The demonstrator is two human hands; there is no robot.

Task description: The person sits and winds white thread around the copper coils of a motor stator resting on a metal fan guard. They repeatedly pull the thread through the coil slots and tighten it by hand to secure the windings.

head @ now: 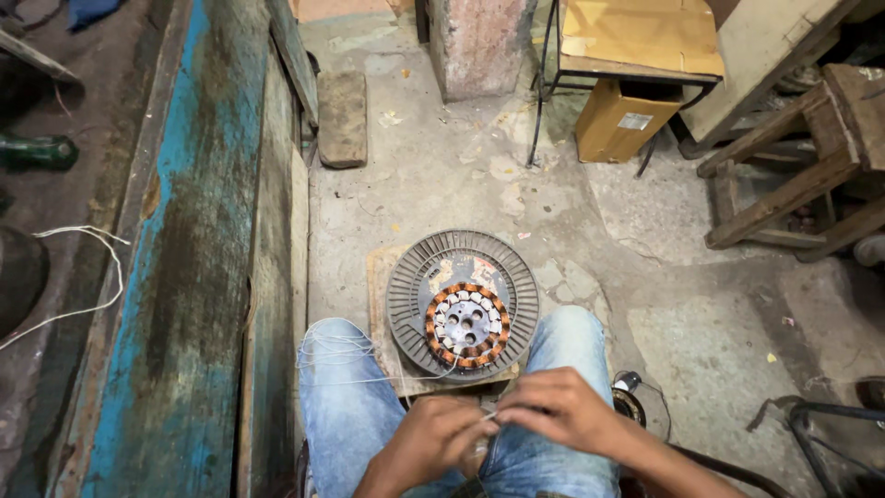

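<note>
Copper-wound stator on a ribbed grey disc — thread at the fingertips

The left hand [433, 441] and right hand [553, 406] meet over denim knees, fingertips pinching thin white thread [336, 355]. The ring-shaped stator [467, 325] lies just ahead on the round cover [415, 295] — a tan cardboard box [625, 118], pale label, sits beyond.

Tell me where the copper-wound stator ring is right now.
In the head view, the copper-wound stator ring lies low in the middle, on the lower part of a round grey ribbed housing, between the person's knees and just beyond the left hand and right hand.
</note>
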